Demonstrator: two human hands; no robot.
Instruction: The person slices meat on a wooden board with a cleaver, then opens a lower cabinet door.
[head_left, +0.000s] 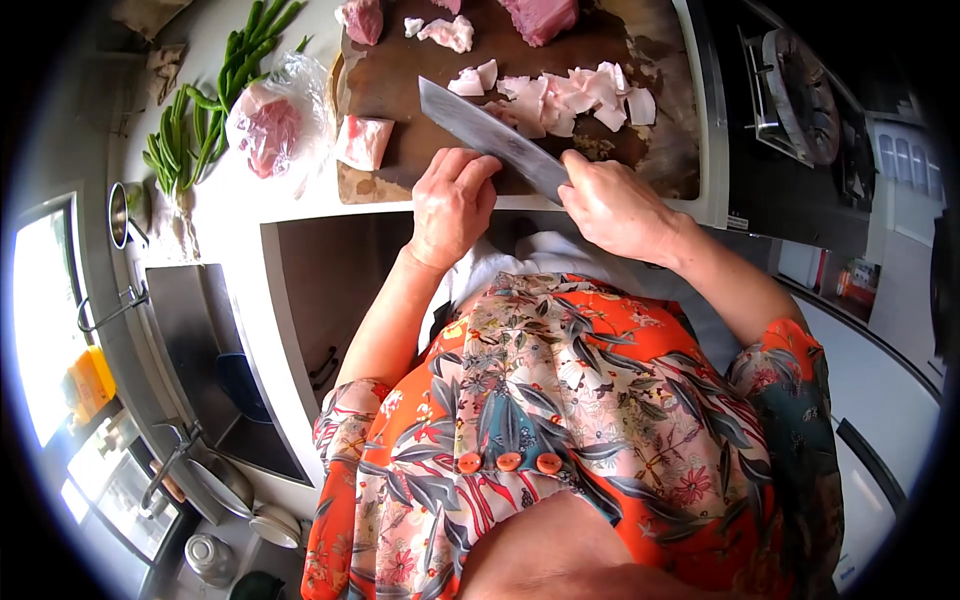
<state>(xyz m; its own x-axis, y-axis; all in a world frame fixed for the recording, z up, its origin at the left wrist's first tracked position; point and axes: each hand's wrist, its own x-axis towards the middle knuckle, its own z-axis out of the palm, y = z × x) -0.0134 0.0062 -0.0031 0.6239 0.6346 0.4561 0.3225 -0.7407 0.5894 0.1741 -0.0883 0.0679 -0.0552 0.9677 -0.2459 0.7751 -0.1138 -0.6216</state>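
Gripping knife [485,128] by the handle in right hand [618,205], wrapped closed, over near part of cutting board [400,75], with blade angled far-left. Holding left hand [450,205] narrow, with fingers bent in close beside the blade; can't tell about touching it or pinching any scrap. Seeing pale fat slices [560,100] just far of the blade, toward right, small meat block [364,142] at near left of board, bigger meat chunk [540,15] at far side. Also noting wrapped meat [265,130] and green vegetables [235,65] left of board on counter [245,200]. Judging knife stiff, fairly weighty, best held by handle, clear of edge. Judging slices light, floppy, probably greasy, block soft but firmer, best steadied from sides with tucked fingertips.
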